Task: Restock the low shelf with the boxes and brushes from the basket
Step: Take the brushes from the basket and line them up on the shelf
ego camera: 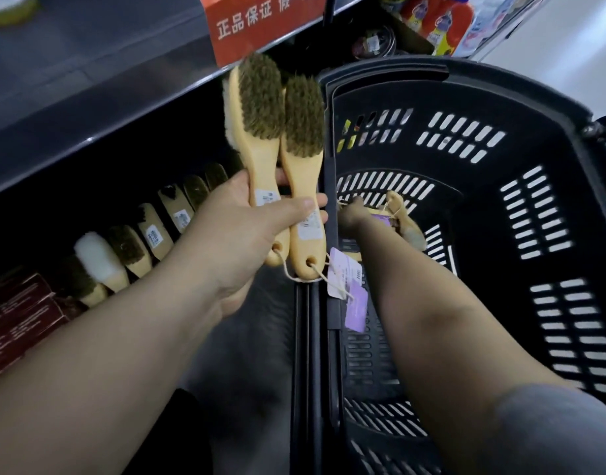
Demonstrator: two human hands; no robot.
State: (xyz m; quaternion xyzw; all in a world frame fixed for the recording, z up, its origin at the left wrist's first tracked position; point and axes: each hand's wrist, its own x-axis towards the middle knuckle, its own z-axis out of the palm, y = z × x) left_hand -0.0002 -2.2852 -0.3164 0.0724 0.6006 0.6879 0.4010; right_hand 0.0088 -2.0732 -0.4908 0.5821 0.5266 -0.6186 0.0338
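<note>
Our left hand (pixel 239 228) grips two brushes (pixel 281 138) by their handles, thumb clamped across both, above the shelved brush row (pixel 150 231). Our right hand (pixel 354 214) reaches into the basket (pixel 534 114), touching a third brush (pixel 395 202); we cannot tell its grip.

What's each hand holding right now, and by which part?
Left hand grips two brushes by their handles. Right hand is at a brush in the basket; grip unclear.

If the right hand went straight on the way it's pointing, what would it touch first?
Most likely the brush lying on the basket floor, just ahead of the right hand. Depth is unclear; it may touch it already.
</note>
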